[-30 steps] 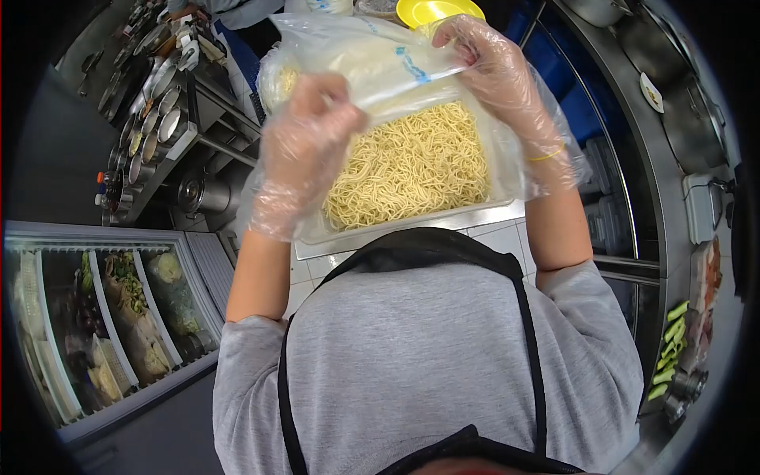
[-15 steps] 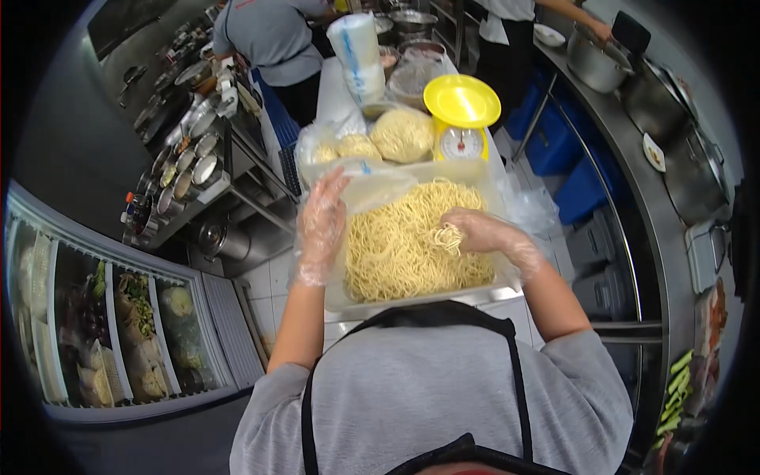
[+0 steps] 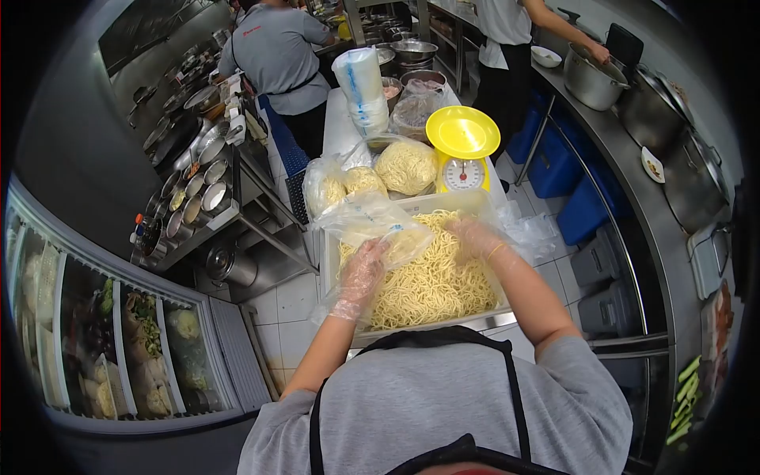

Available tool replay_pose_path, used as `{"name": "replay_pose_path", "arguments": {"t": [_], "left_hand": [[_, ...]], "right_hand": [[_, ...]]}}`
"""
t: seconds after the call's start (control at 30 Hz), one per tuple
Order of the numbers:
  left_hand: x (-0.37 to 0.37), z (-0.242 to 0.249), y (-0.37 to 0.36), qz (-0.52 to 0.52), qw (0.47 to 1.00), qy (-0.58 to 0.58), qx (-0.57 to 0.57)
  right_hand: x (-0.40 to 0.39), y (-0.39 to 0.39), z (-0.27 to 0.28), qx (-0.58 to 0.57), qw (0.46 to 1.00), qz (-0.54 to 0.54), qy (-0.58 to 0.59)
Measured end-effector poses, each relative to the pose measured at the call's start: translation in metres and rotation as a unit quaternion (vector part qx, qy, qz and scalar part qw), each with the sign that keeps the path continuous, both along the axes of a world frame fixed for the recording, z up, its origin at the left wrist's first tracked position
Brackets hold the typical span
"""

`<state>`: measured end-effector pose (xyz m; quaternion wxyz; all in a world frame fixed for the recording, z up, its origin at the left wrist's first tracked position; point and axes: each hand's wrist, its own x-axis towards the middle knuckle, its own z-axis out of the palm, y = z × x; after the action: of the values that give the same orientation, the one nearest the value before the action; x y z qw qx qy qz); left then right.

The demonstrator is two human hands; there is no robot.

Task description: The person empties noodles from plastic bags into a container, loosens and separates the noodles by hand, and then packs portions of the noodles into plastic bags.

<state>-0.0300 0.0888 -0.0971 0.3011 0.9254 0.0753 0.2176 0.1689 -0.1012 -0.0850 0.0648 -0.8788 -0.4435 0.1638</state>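
While held flat — bag mouth toward noodles.

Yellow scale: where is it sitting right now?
In the head view, the yellow scale stands on the counter just beyond the noodle tub, right of the bagged noodle portions.

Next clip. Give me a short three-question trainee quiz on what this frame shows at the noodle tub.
1. True or false: both hands wear clear disposable gloves.
2. What does the left hand hold? A) a ladle B) a clear plastic bag C) a knife
3. What colour is the pan on the scale behind the noodle tub?

Key:
1. True; the right hand is gloved too, resting in the noodles.
2. B
3. Yellow.
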Motion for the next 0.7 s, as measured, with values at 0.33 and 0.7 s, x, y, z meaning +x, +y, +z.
{"name": "replay_pose_path", "arguments": {"t": [0.33,0.7], "left_hand": [[0.002,0.002,0.010,0.033,0.998,-0.046,0.030],[0.010,0.030,-0.018,0.022,0.998,-0.027,0.046]], "right_hand": [[-0.010,-0.030,0.043,0.294,0.929,0.021,0.224],[-0.032,-0.039,0.123,0.604,0.694,0.060,0.388]]}}
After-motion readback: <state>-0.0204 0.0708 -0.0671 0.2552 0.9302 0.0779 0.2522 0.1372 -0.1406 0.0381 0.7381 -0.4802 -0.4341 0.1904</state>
